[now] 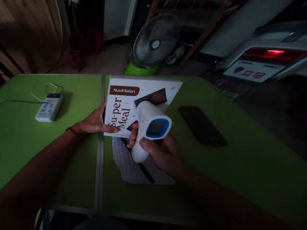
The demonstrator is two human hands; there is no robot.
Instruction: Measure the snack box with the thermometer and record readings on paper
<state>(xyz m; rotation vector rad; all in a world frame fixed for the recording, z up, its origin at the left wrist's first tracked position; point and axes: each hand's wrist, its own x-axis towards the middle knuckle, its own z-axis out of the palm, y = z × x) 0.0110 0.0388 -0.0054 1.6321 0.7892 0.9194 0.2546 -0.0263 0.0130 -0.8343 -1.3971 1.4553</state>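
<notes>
My right hand (163,150) is wrapped round the handle of a white infrared thermometer gun (141,147), whose blue-framed screen faces me and looks blank. Its head overlaps a white box (115,83) printed "NutriMotion Su-per Meal" in my view. At the box's lower left corner, my left hand (98,119) grips the edge, thumb on the printed face; its other fingers are mostly hidden behind. Below the box lie patterned sheets (122,159) with a dark, thin strip across them, partly covered by my right hand.
A black phone (202,126) lies on the green table (72,179) to the right. To the left is a white power bank (49,108) with a cable plugged in. Beyond the far edge stand a fan (155,43) and, at right, a vehicle with a red tail light (273,52).
</notes>
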